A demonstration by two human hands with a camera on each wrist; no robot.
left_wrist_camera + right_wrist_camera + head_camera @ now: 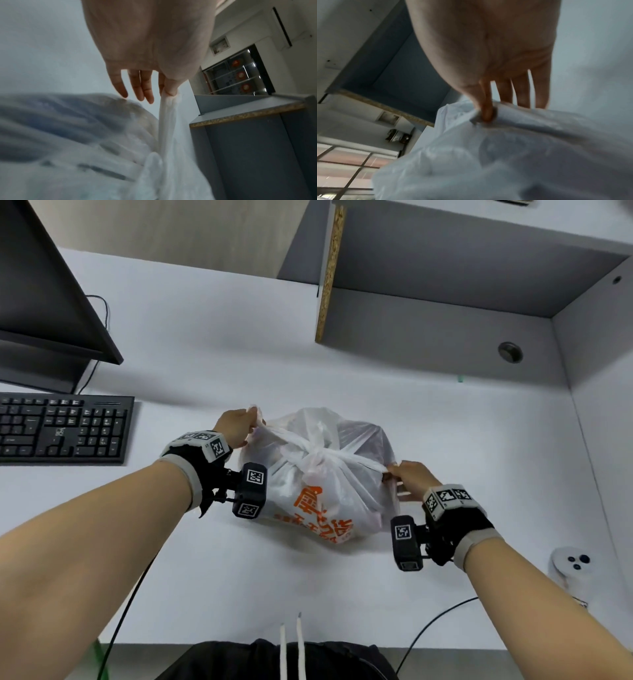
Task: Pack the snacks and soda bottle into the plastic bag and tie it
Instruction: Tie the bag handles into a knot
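A full white plastic bag [318,491] with orange print sits on the white desk, its two handles crossed in a knot [320,455] on top. My left hand [239,426] pinches the left handle end [167,115] between thumb and forefinger, the other fingers straight. My right hand [407,474] pinches the right handle end [481,119] the same way at the bag's right side. Both handles are stretched taut away from the knot. The snacks and bottle are hidden inside the bag [505,155].
A black keyboard [61,428] and a monitor [41,302] stand at the left. A grey shelf unit [445,285] rises at the back right and its side wall bounds the desk on the right. A white controller [570,565] lies near the right edge; cables hang at the front.
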